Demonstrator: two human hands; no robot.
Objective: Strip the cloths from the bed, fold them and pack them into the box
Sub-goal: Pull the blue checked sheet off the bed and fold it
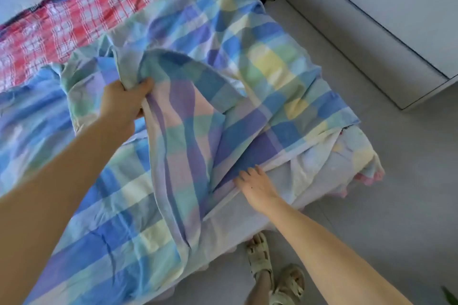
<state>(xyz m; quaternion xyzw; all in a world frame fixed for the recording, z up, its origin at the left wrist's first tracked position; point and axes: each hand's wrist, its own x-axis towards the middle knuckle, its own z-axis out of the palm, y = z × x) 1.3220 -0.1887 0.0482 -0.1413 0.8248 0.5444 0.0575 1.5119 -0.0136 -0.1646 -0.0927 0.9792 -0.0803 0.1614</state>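
A pastel checked cloth [260,62] in blue, purple, yellow and green lies rumpled across the frame's centre and right, draping the corner of the bed [282,173]. Its bunched fold rises at centre left, gripped by the left hand [124,104]. A red plaid cloth [74,20] lies spread at upper left.
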